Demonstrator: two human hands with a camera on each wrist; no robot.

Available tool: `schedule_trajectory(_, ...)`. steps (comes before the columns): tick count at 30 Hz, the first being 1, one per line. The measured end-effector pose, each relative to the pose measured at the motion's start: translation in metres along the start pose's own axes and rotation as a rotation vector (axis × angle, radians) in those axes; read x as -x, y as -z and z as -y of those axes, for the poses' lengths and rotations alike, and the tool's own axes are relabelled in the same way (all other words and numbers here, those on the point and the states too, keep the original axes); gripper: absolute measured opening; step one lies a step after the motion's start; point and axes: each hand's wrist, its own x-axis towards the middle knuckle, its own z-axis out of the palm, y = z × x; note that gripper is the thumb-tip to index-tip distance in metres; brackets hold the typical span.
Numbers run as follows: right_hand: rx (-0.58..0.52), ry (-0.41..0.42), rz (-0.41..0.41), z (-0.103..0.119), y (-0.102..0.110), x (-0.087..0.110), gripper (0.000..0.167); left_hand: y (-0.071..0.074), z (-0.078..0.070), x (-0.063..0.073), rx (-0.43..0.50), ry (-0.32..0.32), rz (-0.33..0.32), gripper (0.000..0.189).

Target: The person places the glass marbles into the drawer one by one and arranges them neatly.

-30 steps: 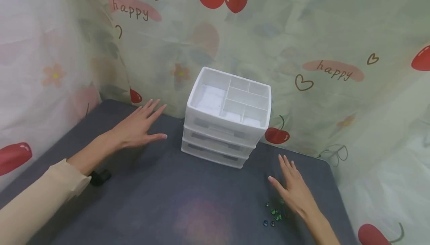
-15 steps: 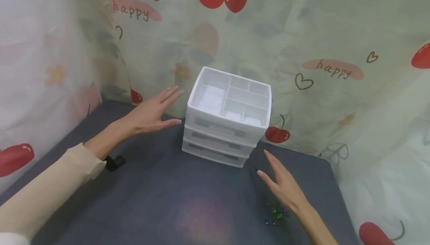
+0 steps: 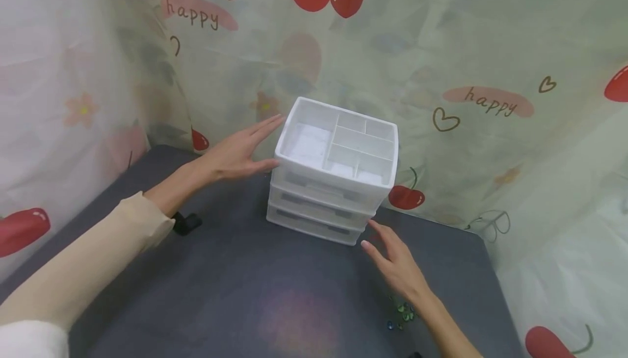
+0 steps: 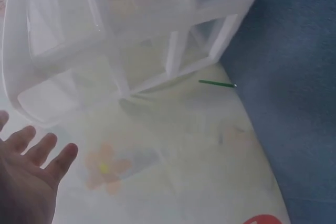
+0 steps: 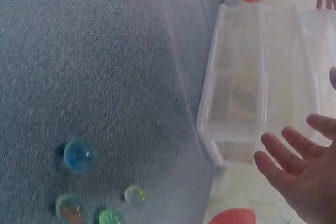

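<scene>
A white plastic drawer organizer (image 3: 321,201) stands at the back of the dark table, with a divided open tray on top and three drawers below. My left hand (image 3: 235,153) has its fingers spread straight, fingertips right at the organizer's upper left side. On the other side my right hand (image 3: 396,265) is held with relaxed fingers, fingertips close to the lower right front corner. Neither hand holds anything. In the right wrist view, the fingers (image 5: 286,156) overlap the translucent drawers (image 5: 283,72). The left wrist view has the organizer's side (image 4: 142,35) above the hand (image 4: 29,177).
Several green and blue glass marbles (image 3: 405,312) lie on the table beneath my right forearm; a blue marble (image 5: 80,156) shows closer in the right wrist view. A printed curtain (image 3: 441,36) with cherries hangs behind the table (image 3: 221,292). A black object (image 3: 186,223) sits at my left wrist.
My left hand has moved right and up to the organizer's left side. The right hand has moved left toward its lower right corner. The organizer stays in place.
</scene>
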Motion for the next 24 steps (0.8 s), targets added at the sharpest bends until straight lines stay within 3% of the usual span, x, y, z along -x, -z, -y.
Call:
schedule_trajectory(7, -0.113, -0.059, -0.017, 0.01, -0.01, -0.007, 0.046, -0.003, -0.004, -0.019, 0.061, 0.022, 0.035, 0.083)
schedule_trajectory(13, -0.308, -0.144, -0.012, 0.018, -0.026, -0.017, 0.04, -0.003, -0.008, -0.031, 0.132, 0.071, 0.05, 0.085)
schedule_trajectory(24, -0.61, -0.186, -0.013, 0.023, -0.052, -0.033, 0.036, -0.002, -0.009, -0.041, 0.227, 0.153, 0.081, 0.097)
